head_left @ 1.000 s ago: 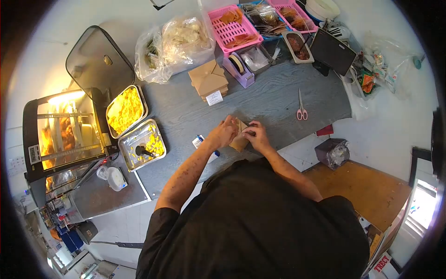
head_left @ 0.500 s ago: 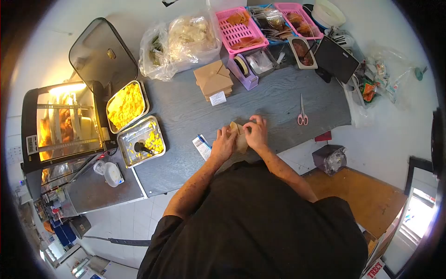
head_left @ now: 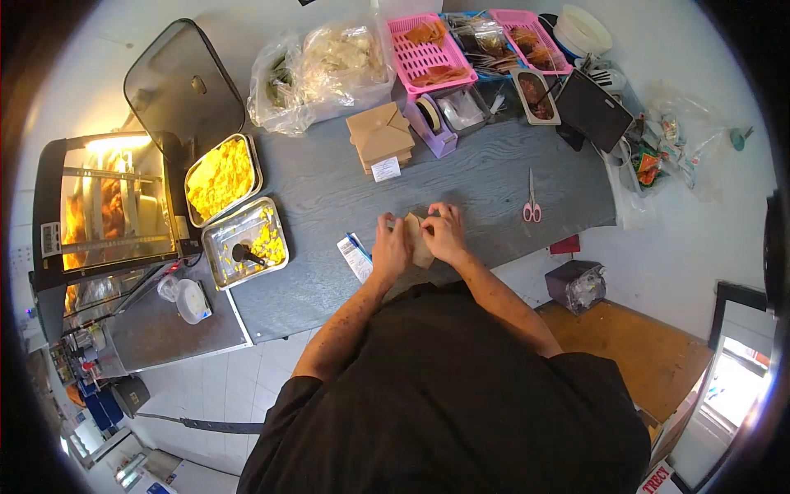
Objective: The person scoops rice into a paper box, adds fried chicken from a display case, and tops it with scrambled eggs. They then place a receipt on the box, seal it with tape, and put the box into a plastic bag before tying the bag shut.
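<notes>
Between my hands is a small brown cardboard box [head_left: 420, 243], close to the table's front edge and partly covered by my fingers. My left hand [head_left: 392, 244] grips its left side with bent fingers. On the opposite side, my right hand [head_left: 444, 234] has its fingers curled onto the box's upper right edge. Just left of my left hand lie a printed slip [head_left: 355, 260] and a blue pen [head_left: 359, 244]. Farther back stands a stack of closed brown cardboard boxes [head_left: 380, 136] with a white label slip [head_left: 385, 170] at its front.
Scissors [head_left: 532, 198] lie to the right. A purple tape dispenser [head_left: 431, 128], pink baskets [head_left: 429, 56] and a dark tablet [head_left: 594, 107] line the back. Metal trays of yellow food [head_left: 220, 183] [head_left: 276, 216] stand left, beside a lit warming cabinet [head_left: 115, 206].
My left hand's fingers have shifted slightly up and left along the box, and my right hand has moved a little left. The whole view has shifted slightly.
</notes>
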